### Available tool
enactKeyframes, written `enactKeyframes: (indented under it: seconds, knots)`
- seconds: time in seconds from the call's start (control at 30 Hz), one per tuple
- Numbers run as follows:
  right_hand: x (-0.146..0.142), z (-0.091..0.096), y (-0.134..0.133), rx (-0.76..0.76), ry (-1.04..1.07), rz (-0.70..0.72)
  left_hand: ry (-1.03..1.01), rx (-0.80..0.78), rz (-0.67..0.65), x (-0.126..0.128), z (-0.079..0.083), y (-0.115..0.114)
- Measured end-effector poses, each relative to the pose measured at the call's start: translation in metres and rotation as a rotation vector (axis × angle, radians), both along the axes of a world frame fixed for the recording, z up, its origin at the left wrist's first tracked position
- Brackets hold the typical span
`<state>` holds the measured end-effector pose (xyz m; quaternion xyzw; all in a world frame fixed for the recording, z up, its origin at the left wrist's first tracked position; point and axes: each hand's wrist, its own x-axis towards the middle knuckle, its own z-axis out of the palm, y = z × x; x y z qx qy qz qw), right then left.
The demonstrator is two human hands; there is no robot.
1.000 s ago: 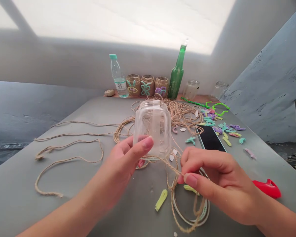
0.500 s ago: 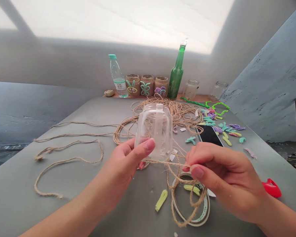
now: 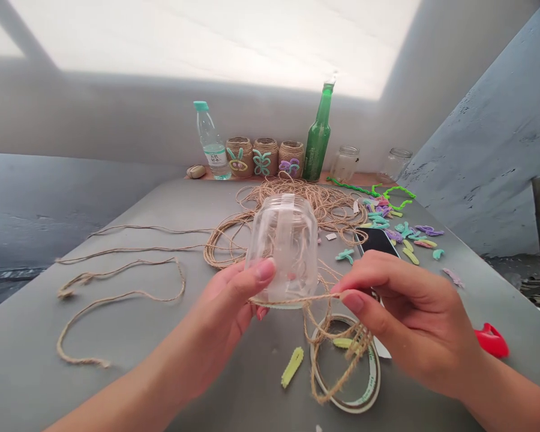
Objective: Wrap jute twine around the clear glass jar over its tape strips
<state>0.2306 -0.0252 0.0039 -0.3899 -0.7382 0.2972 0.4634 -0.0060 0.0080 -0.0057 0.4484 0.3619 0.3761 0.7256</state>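
My left hand [image 3: 234,300] grips a clear glass jar [image 3: 282,249] from below, with the thumb across its lower side. A strip of translucent tape runs down the jar's side. My right hand [image 3: 400,312] pinches a strand of jute twine [image 3: 306,297] between thumb and forefinger. That strand stretches nearly level to the jar's lower edge and seems to pass around it, though the far side is hidden. Below my right hand, loose twine loops hang down over a roll of tape [image 3: 346,366].
A twine heap [image 3: 288,204] lies behind the jar, with long strands at left. A black phone [image 3: 375,241] and colourful pipe-cleaner pieces [image 3: 387,225] lie at right. Twine-wrapped jars [image 3: 261,157], bottles and empty glass jars stand along the back. A red object [image 3: 490,341] sits at right.
My right hand has risen and moved closer to the jar, and the twine strand now runs more level. The jar has lifted slightly, and the whole view has shifted a little.
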Motion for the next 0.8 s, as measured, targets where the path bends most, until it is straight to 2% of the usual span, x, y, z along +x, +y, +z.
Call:
enactKeyframes:
  seconds: [0.17, 0.3, 0.4, 0.8]
  knots:
    - [0.0016, -0.0020, 0.0019, 0.055, -0.033, 0.036, -0.053, -0.062, 0.020, 0.0009, -0.0040, -0.0042]
    - [0.0040, -0.0027, 0.0028, 0.105, -0.061, 0.069, -0.107, -0.162, 0.044, -0.0005, -0.0013, -0.0059]
    - [0.0036, -0.0031, 0.0032, 0.135, -0.091, 0.069, -0.152, -0.175, 0.058, -0.0015, 0.0016, -0.0046]
    - [-0.0007, -0.0090, 0.0076, 0.090, -0.183, 0.102, -0.385, -0.257, 0.039, -0.0036, 0.0026, -0.0021]
